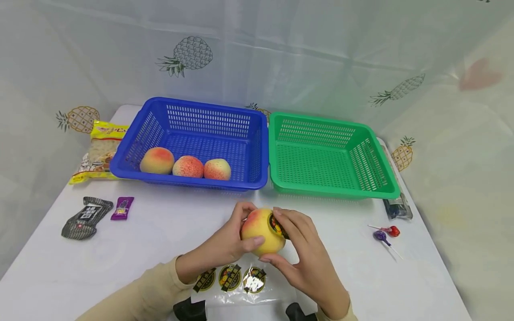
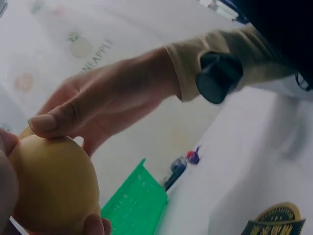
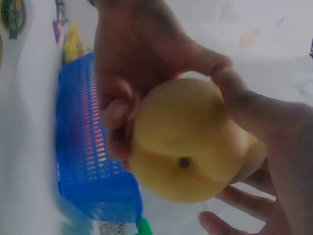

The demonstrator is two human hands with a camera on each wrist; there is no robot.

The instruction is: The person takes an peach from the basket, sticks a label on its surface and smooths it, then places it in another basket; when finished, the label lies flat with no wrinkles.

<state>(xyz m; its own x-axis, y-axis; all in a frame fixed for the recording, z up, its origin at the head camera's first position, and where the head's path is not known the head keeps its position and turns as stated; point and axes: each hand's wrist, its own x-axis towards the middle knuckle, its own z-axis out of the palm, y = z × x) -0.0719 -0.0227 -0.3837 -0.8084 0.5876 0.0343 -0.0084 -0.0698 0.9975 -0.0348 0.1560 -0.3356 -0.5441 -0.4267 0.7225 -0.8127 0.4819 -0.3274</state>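
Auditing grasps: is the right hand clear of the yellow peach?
No, the right hand touches the yellow peach and its round sticker.

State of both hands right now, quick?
Left hand: holding the yellow-and-red peach.
Right hand: open, fingers touching the round black-and-gold sticker on that peach.

Behind the white counter (image 1: 341, 236), a pale sheet (image 1: 281, 58) fills twelve o'clock, its pineapple print (image 1: 192, 52) at eleven, red heart (image 1: 479, 75) at two.
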